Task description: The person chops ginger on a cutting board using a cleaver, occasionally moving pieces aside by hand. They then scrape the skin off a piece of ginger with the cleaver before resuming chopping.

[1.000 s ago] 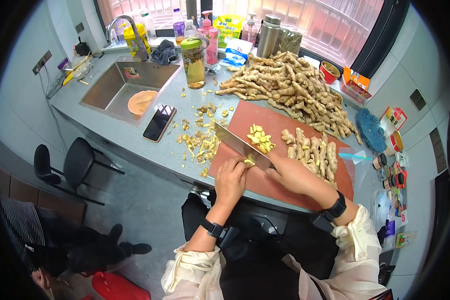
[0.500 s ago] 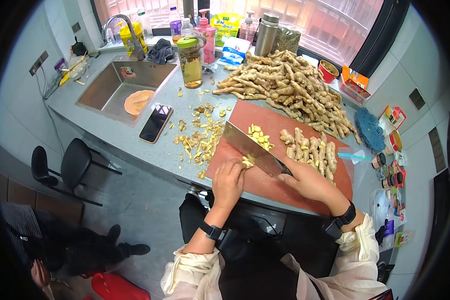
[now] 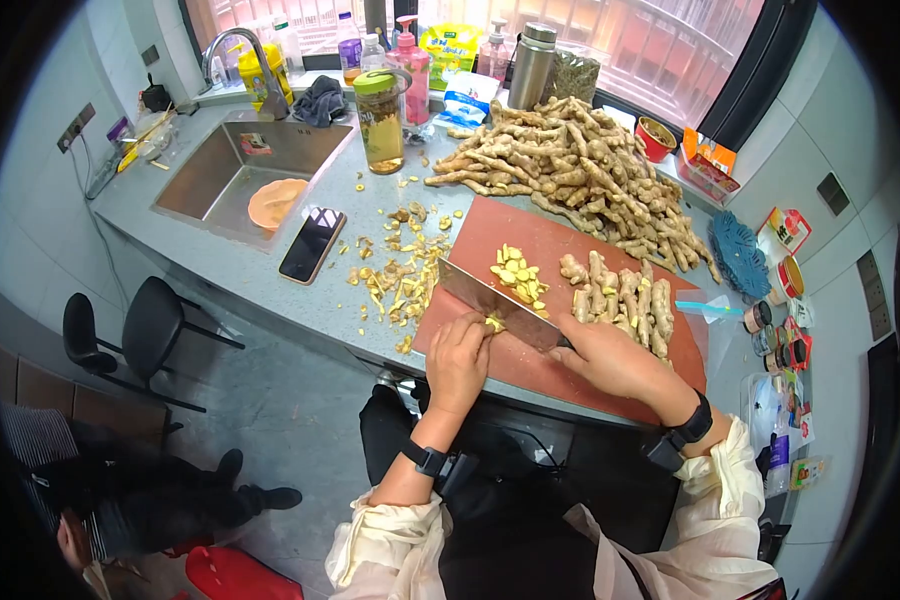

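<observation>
The right hand (image 3: 610, 360) is closed around the handle of a cleaver (image 3: 500, 300), whose broad blade slants up and to the left across the near part of the red cutting board (image 3: 560, 375); the handle itself is hidden inside the fist. The left hand (image 3: 457, 362) lies curled on the board's near left edge, its fingertips pinching a small piece of ginger (image 3: 493, 323) that sits right against the blade's near face. Whether the blade edge is touching the piece or just above it cannot be told. Beyond the blade, in the middle of the board, lies a small heap of ginger slices (image 3: 520, 275), and to the right of it a row of trimmed ginger roots (image 3: 625, 300), just beside the right hand's knuckles. A large pile of unpeeled ginger (image 3: 570, 170) covers the counter behind the board, touching its far edge. Left of the board, ginger peelings (image 3: 395, 280) are scattered over the grey counter (image 3: 270, 290), with a dark phone (image 3: 312, 245) lying near them and a sink (image 3: 250, 165) with an orange bowl (image 3: 278, 203) behind it. A jar with a green lid (image 3: 382, 120) stands near the sink's right corner. Small items at the far right edge are too distorted to name.
</observation>
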`<state>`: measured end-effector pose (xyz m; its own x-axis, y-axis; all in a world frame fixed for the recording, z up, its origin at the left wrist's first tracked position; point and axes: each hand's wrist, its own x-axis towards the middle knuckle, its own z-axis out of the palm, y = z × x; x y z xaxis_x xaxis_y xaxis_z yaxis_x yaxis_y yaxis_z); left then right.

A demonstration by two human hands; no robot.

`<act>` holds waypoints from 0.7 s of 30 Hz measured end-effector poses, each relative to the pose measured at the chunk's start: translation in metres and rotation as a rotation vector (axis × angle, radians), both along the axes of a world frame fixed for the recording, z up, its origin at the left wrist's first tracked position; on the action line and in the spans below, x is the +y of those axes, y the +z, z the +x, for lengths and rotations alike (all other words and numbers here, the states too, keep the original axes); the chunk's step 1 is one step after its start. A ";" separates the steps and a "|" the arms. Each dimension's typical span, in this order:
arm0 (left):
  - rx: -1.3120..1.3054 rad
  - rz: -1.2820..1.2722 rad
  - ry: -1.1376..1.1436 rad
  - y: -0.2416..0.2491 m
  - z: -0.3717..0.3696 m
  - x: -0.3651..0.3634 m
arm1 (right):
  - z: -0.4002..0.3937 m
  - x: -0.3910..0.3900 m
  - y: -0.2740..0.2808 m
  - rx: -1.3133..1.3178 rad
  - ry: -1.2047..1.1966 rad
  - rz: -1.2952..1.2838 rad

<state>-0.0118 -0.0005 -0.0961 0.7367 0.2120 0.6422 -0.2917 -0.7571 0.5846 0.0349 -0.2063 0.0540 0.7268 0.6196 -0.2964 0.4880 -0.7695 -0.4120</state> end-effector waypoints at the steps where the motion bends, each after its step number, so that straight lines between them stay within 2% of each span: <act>1: 0.003 -0.001 0.000 0.000 0.000 0.000 | 0.001 0.000 0.002 -0.004 0.013 -0.008; 12: 0.008 -0.005 -0.005 0.003 0.000 0.000 | -0.001 0.002 0.008 -0.008 0.007 0.005; 21: 0.002 -0.020 -0.016 0.003 0.000 0.001 | 0.000 0.011 0.002 -0.045 0.028 -0.098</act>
